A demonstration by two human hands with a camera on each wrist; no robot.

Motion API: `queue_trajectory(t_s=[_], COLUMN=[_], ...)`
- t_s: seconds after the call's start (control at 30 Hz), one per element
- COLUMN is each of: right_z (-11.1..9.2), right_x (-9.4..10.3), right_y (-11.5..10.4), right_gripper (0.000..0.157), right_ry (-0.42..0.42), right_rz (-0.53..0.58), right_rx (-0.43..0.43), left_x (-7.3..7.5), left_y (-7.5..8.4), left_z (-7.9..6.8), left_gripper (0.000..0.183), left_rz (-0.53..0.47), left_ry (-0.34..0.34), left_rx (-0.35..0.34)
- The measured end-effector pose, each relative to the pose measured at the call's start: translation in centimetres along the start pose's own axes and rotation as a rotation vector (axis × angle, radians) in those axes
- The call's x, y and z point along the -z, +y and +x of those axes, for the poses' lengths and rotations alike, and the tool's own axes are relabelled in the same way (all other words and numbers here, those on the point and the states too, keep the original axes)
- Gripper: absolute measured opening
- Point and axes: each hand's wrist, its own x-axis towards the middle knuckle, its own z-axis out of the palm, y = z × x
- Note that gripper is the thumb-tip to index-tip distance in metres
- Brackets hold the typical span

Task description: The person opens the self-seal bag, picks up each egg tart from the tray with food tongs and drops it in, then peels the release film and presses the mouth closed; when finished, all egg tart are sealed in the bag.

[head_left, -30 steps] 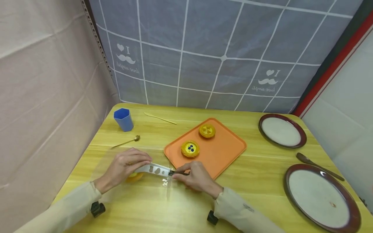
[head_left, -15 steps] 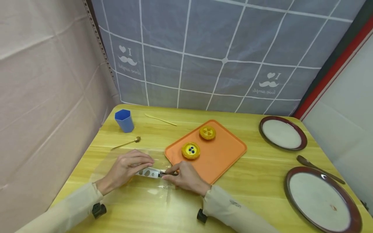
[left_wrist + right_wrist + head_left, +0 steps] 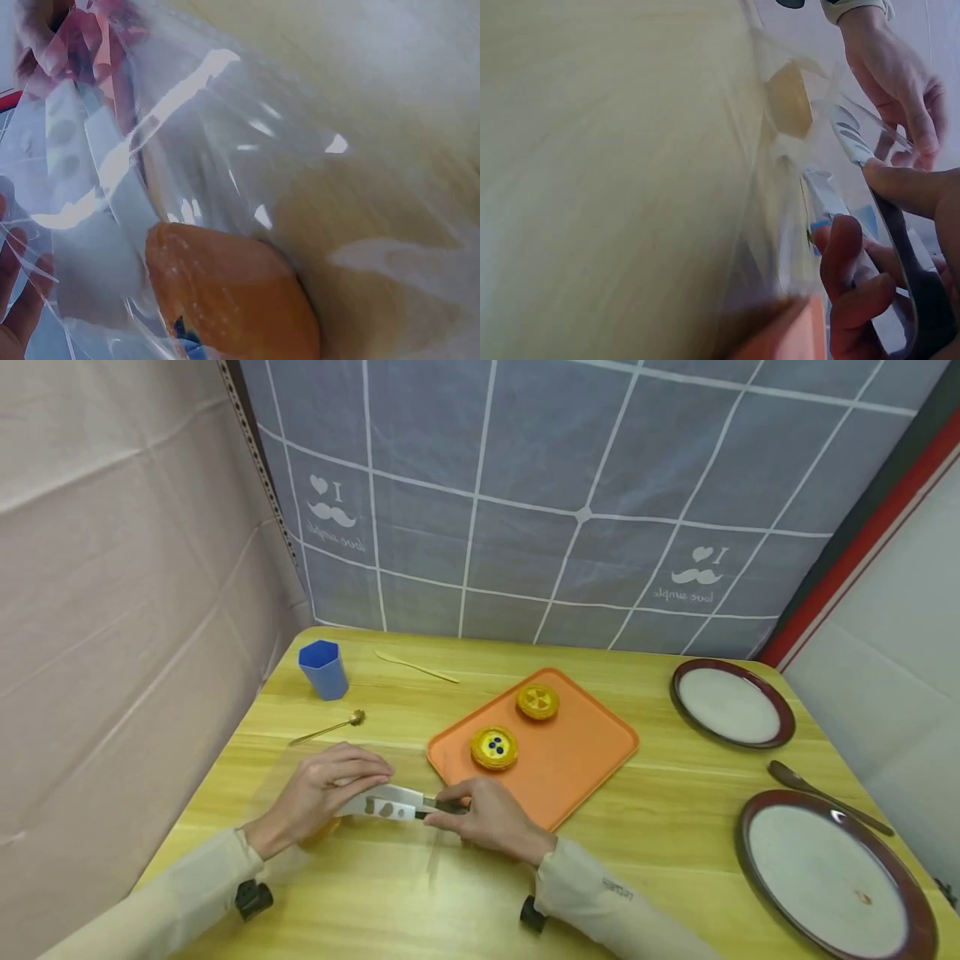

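Note:
My right hand [image 3: 495, 817] grips the dark handles of a pair of tongs [image 3: 393, 802], whose two pale slotted blades stand apart and point left. My left hand [image 3: 330, 785] holds the edge of a clear plastic bag [image 3: 225, 112] between thumb and fingers, above the blades. Inside the bag lies an orange-brown pastry [image 3: 232, 292] with a small blue patch, beside the blade tips in the left wrist view. From the head, most of this pastry is hidden under the left hand. The right wrist view shows right thumb and fingers around the handles.
An orange tray [image 3: 577, 743] bears two tarts [image 3: 494, 748]. Plates [image 3: 825, 868] with maroon rims and a dark spoon or knife [image 3: 825, 796] lie right. A blue cup [image 3: 324, 672], a gold spoon [image 3: 330, 727] and a yellow knife [image 3: 416, 667] lie back left.
My right hand moved left with the tongs, then slightly back right. The blades have spread apart. The pastry sits farther left and nearer me, in the bag. My left hand stays almost still.

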Motion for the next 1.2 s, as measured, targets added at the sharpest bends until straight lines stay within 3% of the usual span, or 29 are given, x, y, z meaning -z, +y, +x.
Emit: queue_trajectory(t_s=[0.23, 0.4, 0.63, 0.77, 0.9, 1.2], right_z=[-3.6, -7.3, -11.1, -11.8, -11.7, -10.3], right_x=[2.8, 4.7, 7.6, 9.1, 9.8, 9.8], right_y=[1.7, 3.3, 5.9, 7.2, 8.3, 8.4], right_gripper=[0.047, 0.042, 0.038, 0.045, 0.054, 0.053], right_ry=[0.067, 0.125, 0.322, 0.400, 0.402, 0.357], right_rz=[-0.046, -0.013, 0.008, 0.003, 0.022, 0.015], right_rx=[-0.017, -0.084, -0.242, -0.380, -0.490, -0.500], left_x=[0.4, 0.7, 0.5, 0.5, 0.6, 0.7], left_y=[-0.5, -0.8, -1.1, -1.0, -1.0, -0.8], left_z=[-0.1, 0.0, 0.1, 0.2, 0.2, 0.1], left_gripper=[0.035, 0.038, 0.034, 0.034, 0.036, 0.035], left_rz=[0.000, 0.008, -0.003, 0.003, 0.008, 0.019], left_ry=[0.007, 0.023, 0.022, 0.030, 0.028, 0.024], left_rx=[0.000, -0.001, 0.005, -0.004, -0.006, -0.004])
